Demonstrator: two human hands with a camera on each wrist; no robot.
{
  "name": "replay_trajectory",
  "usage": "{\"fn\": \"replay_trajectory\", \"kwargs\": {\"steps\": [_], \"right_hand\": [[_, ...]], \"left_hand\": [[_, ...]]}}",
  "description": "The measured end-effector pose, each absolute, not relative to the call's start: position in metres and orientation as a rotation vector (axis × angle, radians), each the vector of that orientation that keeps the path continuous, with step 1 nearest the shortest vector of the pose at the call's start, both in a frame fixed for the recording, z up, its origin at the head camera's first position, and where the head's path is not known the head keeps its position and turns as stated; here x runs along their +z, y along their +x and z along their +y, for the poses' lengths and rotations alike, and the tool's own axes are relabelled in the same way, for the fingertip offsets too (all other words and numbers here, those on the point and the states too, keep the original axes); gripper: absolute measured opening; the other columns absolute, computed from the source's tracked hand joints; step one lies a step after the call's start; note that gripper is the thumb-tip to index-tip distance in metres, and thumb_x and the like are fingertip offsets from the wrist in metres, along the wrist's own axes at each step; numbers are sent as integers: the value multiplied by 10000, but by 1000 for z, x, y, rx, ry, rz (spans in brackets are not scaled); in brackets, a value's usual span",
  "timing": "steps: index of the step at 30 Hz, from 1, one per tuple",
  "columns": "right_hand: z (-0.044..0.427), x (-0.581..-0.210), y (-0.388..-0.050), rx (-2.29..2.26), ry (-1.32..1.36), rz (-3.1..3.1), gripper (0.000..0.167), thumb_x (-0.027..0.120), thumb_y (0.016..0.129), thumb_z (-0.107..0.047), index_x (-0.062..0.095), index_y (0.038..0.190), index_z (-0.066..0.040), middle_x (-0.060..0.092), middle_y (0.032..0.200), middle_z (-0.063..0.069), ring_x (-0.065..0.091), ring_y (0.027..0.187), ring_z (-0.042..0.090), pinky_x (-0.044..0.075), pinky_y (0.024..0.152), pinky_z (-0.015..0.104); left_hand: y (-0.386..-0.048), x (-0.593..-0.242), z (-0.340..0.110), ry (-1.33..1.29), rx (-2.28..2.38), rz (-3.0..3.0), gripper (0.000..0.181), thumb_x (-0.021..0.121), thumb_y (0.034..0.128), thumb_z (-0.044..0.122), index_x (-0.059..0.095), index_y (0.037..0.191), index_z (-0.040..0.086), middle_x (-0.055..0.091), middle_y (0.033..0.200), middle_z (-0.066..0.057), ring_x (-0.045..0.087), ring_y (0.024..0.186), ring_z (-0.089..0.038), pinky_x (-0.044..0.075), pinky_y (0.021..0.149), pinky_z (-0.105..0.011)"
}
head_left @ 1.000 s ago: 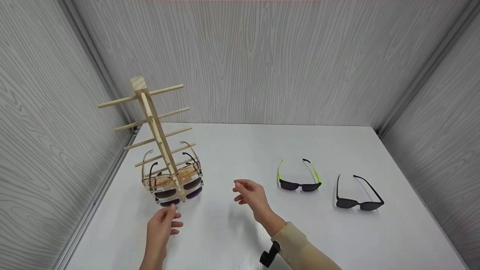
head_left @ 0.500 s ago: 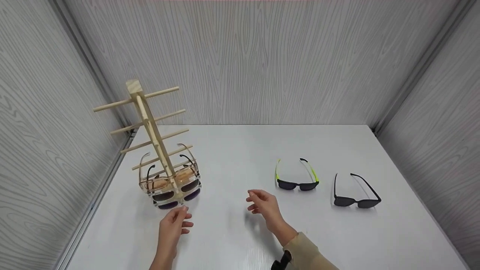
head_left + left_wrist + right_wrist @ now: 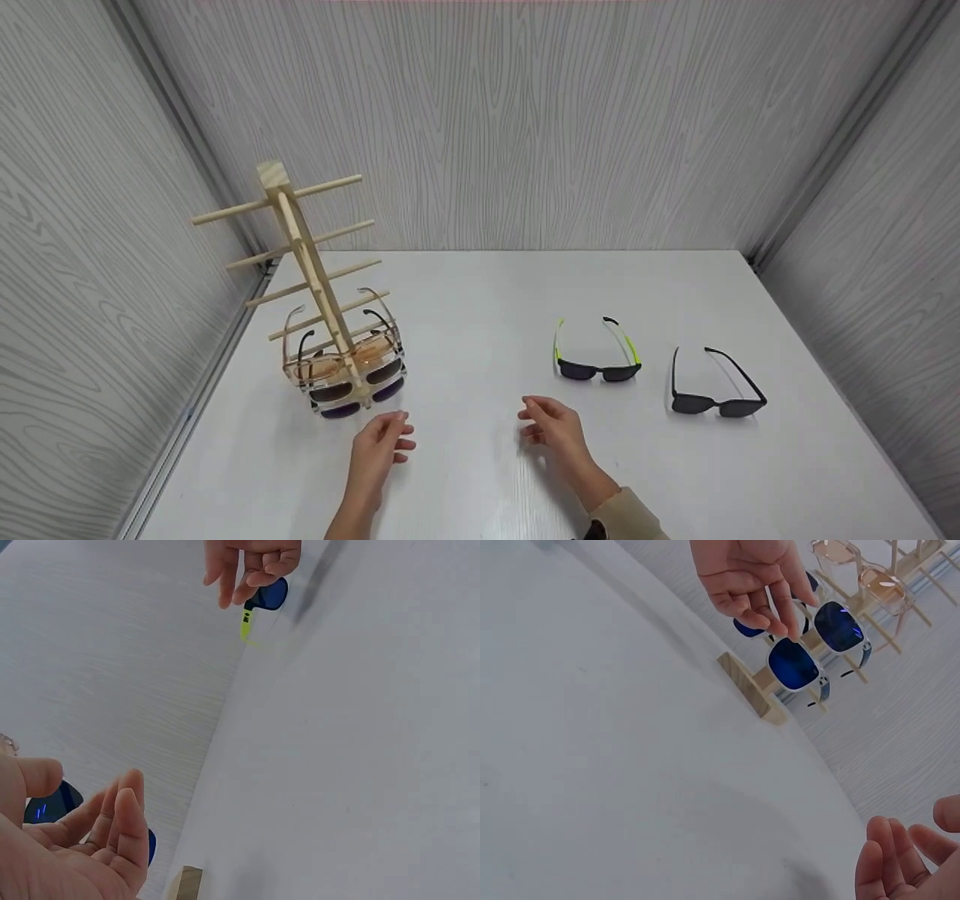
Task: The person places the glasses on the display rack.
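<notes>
Low on a wooden rack, three pairs of sunglasses hang near a person's left hand, its grip half open and empty. The right hand, equally relaxed and empty, hovers near yellow-armed sunglasses on a white surface; black sunglasses lie beyond.

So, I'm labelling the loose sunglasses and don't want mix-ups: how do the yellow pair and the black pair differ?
The yellow pair has bright yellow arms; the black pair has black ones. The yellow pair lies farther back on the table; the black pair lies nearer the front and farther right. Both have dark lenses and unfolded arms.
</notes>
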State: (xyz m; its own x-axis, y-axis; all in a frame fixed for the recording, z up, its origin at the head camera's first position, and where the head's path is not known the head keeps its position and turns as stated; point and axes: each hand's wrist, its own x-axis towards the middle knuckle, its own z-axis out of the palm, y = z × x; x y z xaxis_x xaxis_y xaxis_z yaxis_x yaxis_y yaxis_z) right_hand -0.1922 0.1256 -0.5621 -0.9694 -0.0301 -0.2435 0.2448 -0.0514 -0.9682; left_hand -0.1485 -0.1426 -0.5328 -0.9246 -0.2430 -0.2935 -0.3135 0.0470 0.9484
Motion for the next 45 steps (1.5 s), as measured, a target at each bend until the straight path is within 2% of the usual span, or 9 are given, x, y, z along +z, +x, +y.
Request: {"fn": "replay_trajectory", "kwargs": {"steps": [8, 21, 27, 35, 42, 45], "right_hand": [[151, -562, -192, -2195, 349, 2016, 433, 606, 915, -269, 555, 1209, 45, 650, 903, 93, 626, 695, 183, 516, 637, 297], [192, -566, -191, -2212, 530, 2055, 386, 593, 926, -238, 562, 1212, 20, 660, 931, 99, 632, 711, 192, 514, 656, 307], [214, -567, -192, -2217, 601, 2060, 393, 605, 917, -257, 563, 1211, 0, 666, 922, 63, 636, 729, 171, 507, 663, 292], [239, -561, -195, -2235, 654, 2053, 394, 554, 949, -248, 517, 1267, -18, 650, 963, 47, 629, 776, 168, 503, 694, 285], [249, -558, -195, -2228, 667, 2087, 444, 530, 959, -287, 469, 1316, -31, 618, 1102, 89, 627, 882, 154, 498, 768, 285], [251, -555, -194, -2258, 658, 2082, 460, 521, 964, -274, 435, 1341, -24, 557, 1220, 140, 612, 952, 160, 489, 822, 302]], "left_hand": [[-158, -537, -123, -505, 2080, 2243, 386, 527, 957, 293, 565, 1153, -38, 631, 970, -164, 621, 767, -185, 507, 635, -285], [-168, -542, -90, -355, 2088, 2246, 373, 537, 951, 316, 578, 1126, -11, 626, 932, -97, 614, 795, -186, 510, 663, -299], [-172, -545, -79, -253, 2112, 2243, 398, 537, 952, 312, 565, 1138, -38, 625, 959, -148, 615, 811, -212, 512, 676, -312], [-169, -516, -61, -201, 2117, 2265, 285, 506, 967, 174, 571, 1102, -68, 619, 933, -177, 602, 854, -343, 511, 709, -409], [-165, -499, -40, -132, 2133, 2302, 245, 511, 963, 158, 586, 1065, -52, 619, 903, -165, 604, 854, -363, 506, 729, -462], [-178, -520, -34, -108, 2136, 2299, 280, 529, 959, 219, 595, 1076, -27, 624, 921, -145, 612, 836, -299, 516, 716, -415]]}}
